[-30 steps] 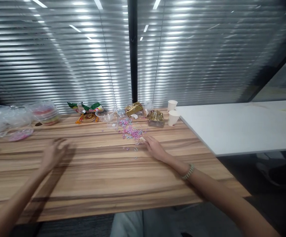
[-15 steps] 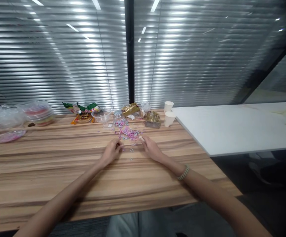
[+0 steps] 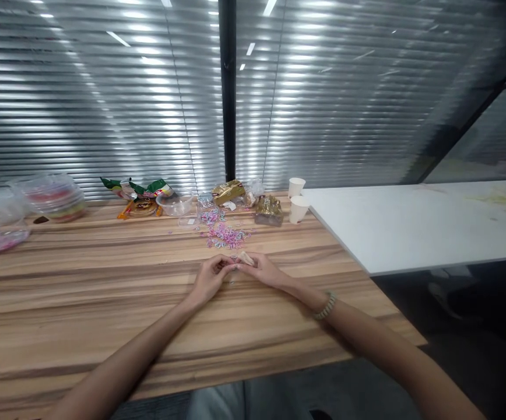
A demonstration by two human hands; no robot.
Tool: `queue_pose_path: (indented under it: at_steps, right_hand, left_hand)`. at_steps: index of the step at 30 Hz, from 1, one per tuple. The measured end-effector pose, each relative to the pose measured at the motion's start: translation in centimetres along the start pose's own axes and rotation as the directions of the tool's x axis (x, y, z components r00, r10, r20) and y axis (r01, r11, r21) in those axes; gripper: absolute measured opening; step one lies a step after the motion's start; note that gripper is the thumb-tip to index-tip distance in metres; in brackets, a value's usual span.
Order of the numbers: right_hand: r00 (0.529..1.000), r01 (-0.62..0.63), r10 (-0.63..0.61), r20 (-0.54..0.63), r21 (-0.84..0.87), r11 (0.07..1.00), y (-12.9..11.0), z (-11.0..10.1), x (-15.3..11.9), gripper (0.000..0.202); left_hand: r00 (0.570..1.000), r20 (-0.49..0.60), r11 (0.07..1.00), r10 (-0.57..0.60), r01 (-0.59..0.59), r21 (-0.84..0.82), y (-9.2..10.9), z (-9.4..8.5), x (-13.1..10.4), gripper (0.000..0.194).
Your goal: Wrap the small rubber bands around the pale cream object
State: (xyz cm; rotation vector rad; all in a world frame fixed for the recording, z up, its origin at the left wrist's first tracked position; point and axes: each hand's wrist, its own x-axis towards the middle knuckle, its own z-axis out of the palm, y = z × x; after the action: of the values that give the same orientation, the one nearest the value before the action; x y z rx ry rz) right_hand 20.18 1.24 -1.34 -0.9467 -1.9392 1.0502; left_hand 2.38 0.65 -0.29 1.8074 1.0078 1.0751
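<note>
Wooden counter (image 3: 104,303) under window blinds carried both hands, left hand (image 3: 209,279) and right hand (image 3: 262,270), fingers pinching a small pale piece (image 3: 246,258) together, with scattered pink loops (image 3: 224,234) just beyond them.

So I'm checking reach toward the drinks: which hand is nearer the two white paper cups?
Right. The right hand lies below-left of the white paper cups; the left hand is farther left still.

Bare forearms, a beaded bracelet (image 3: 325,305) on the right wrist.
</note>
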Motion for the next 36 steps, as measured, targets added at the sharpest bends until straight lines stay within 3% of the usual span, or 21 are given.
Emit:
queue_pose_path:
  at_steps: [9,15,20,25,31,36]
  right_hand:
    - [0.999,-0.033,0.035,-0.039,0.035,0.999,-0.4,0.2,-0.4,0.035]
    - [0.989,-0.018,0.012,-0.147,-0.037,0.999,-0.2,0.4,-0.3,0.031]
    - [0.985,-0.001,-0.008,-0.171,-0.053,0.999,-0.4,0.4,-0.3,0.024]
    - [0.981,0.0,-0.009,-0.193,-0.045,0.999,-0.6,0.2,-0.4,0.02]
    - [0.98,0.022,-0.031,-0.195,-0.048,0.999,-0.4,0.1,-0.2,0.019]
    - [0.978,0.005,0.006,-0.207,0.054,0.999,-0.2,0.1,-0.1,0.019]
  left_hand:
    - [1.0,0.011,0.994,-0.021,0.022,-0.105,-0.3,0.1,0.1,0.021]
    - [0.999,0.015,0.999,-0.034,0.034,-0.034,-0.6,0.1,0.0,0.022]
    - [1.0,0.007,0.999,-0.011,0.011,0.039,-1.1,0.1,-0.1,0.018]
    - [0.998,-0.003,0.998,-0.055,0.055,0.01,-1.0,0.1,-0.1,0.019]
    - [0.999,0.05,0.999,-0.001,0.003,-0.042,-0.5,0.2,-0.1,0.019]
    - [0.989,0.145,0.993,0.04,-0.023,-0.117,0.1,0.3,-0.4,0.02]
